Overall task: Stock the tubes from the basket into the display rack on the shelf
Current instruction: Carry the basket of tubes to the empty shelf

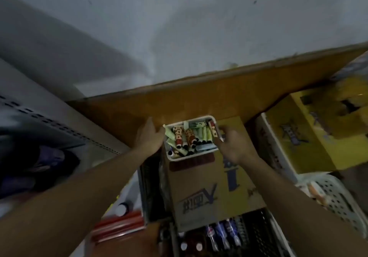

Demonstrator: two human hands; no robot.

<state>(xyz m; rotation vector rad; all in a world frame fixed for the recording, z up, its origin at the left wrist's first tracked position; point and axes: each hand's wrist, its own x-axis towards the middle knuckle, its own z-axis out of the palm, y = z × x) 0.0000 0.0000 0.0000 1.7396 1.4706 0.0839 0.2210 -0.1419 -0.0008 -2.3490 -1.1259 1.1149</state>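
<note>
A small white basket (173, 158) sits on a brown cardboard box (209, 189) in the middle of the view. It holds several tubes (191, 137), some pale green, some orange with spots and black caps. My left hand (148, 137) lies flat against the basket's left side, fingers straight. My right hand (232, 144) is at the basket's right rim with fingers curled over the edge. The frame is blurred. No display rack is clearly visible.
An orange wooden board (199, 97) runs behind the basket. Yellow cartons (318, 129) stand at right, above a white perforated basket (334, 199). A grey slotted shelf upright (49, 121) is at left. Red packs (119, 227) and blue tubes (225, 235) lie below.
</note>
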